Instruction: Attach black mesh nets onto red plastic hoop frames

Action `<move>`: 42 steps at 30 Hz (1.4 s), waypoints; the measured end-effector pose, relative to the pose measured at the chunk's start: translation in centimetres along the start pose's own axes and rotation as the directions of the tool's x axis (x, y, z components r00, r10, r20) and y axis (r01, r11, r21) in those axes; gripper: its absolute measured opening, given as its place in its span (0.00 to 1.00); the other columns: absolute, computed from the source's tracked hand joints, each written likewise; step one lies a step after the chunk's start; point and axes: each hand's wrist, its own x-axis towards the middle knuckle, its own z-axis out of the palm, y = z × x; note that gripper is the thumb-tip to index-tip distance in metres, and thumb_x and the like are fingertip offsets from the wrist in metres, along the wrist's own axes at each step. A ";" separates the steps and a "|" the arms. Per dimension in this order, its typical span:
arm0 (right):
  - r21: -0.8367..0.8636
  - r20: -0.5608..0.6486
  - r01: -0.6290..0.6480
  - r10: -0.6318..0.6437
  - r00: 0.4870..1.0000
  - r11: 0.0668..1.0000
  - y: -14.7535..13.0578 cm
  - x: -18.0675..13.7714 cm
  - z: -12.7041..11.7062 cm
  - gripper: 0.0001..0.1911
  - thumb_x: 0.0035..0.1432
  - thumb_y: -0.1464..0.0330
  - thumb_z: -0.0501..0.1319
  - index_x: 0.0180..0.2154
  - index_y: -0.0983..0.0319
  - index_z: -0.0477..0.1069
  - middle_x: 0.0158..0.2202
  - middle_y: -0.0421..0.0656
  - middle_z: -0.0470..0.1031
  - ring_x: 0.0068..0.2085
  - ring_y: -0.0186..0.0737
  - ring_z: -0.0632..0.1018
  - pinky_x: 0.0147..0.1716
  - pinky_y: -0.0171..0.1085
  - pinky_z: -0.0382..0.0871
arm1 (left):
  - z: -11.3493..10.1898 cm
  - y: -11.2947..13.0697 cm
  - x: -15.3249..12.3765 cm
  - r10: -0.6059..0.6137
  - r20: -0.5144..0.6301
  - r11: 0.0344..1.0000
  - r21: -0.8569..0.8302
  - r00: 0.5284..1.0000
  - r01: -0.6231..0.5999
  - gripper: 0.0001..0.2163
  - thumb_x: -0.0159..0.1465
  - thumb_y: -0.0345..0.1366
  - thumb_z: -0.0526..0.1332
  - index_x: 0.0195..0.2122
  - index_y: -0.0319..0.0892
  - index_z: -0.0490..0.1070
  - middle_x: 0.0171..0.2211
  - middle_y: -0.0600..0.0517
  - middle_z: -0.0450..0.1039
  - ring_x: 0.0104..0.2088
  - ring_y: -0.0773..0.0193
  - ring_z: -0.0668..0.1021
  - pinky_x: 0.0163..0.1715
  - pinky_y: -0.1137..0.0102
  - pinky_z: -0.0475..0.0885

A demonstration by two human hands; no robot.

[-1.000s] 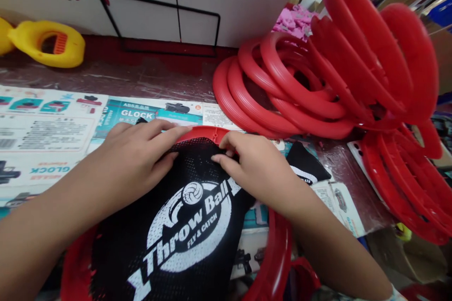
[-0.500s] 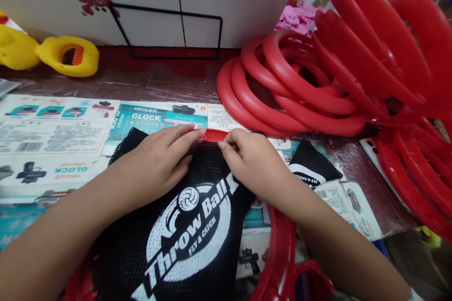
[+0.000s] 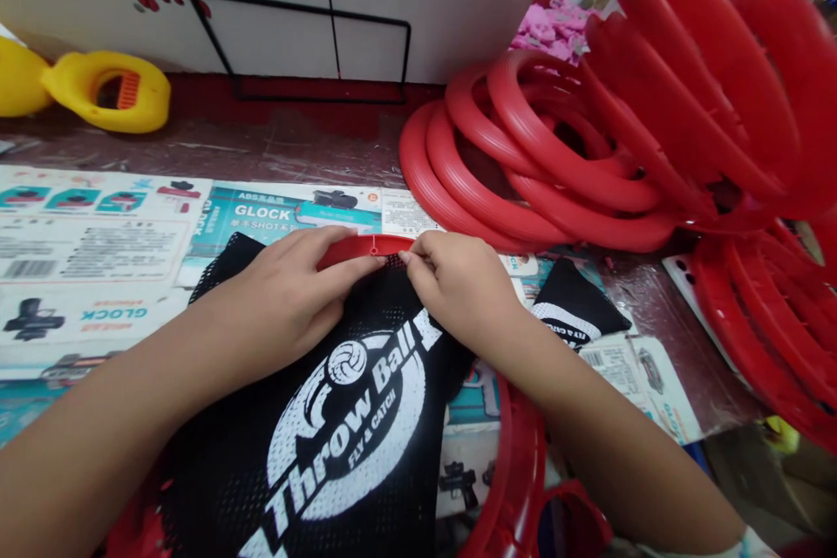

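A black mesh net (image 3: 385, 314) with white "Throw Ball" print lies stretched over a red plastic ring (image 3: 520, 471). At the ring's far side, its red inner face with a small peg shows above the net's edge. My left hand (image 3: 294, 288) grips the net's top edge there, one finger along the ring and the others curled over it. Just to the right, my right hand (image 3: 458, 279) pinches the same edge between thumb and curled fingers. The fingertips of both hands nearly meet. The net hides much of the ring's left side.
Red ridged rings (image 3: 458, 183) are heaped at the back right, with more red ring parts (image 3: 693, 61) stacked beside them. Another black net (image 3: 579, 301) lies right of my hand. Behind stand a black wire frame (image 3: 301, 9), a white box (image 3: 261, 44) and a yellow plastic part (image 3: 147, 91).
My left hand's thumb and fingers have spread wider, and more of the ring's red inner face shows between my hands. The right hand stays pinched, having shifted slightly left.
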 end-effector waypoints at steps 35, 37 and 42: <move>-0.089 0.013 -0.060 0.062 0.998 0.994 -1.0 0.7 -0.1 0.12 0.62 0.70 0.58 0.38 0.64 0.80 0.34 0.49 0.81 0.37 0.49 0.80 0.31 0.39 0.59 | 0.0 0.0 -0.1 -0.054 0.043 0.980 0.192 0.998 0.045 0.22 0.68 0.33 0.49 0.62 0.45 0.68 0.55 0.37 0.62 0.51 0.42 0.72 0.49 0.48 0.72; -0.085 0.005 -0.052 0.052 0.999 0.995 -1.1 0.8 0.1 0.12 0.62 0.70 0.58 0.39 0.64 0.80 0.34 0.49 0.81 0.38 0.49 0.80 0.31 0.39 0.60 | 0.0 0.0 0.0 -0.057 0.044 0.978 0.205 0.997 0.047 0.23 0.67 0.33 0.49 0.62 0.46 0.68 0.54 0.37 0.63 0.49 0.42 0.72 0.47 0.48 0.72; -0.065 -0.010 -0.057 0.057 0.998 0.996 -1.2 0.8 0.1 0.11 0.62 0.70 0.58 0.38 0.65 0.80 0.34 0.49 0.81 0.37 0.47 0.79 0.31 0.38 0.59 | 0.1 0.5 0.2 -0.102 0.073 0.959 0.272 0.992 0.078 0.23 0.67 0.34 0.50 0.61 0.45 0.69 0.51 0.36 0.65 0.44 0.41 0.74 0.43 0.46 0.72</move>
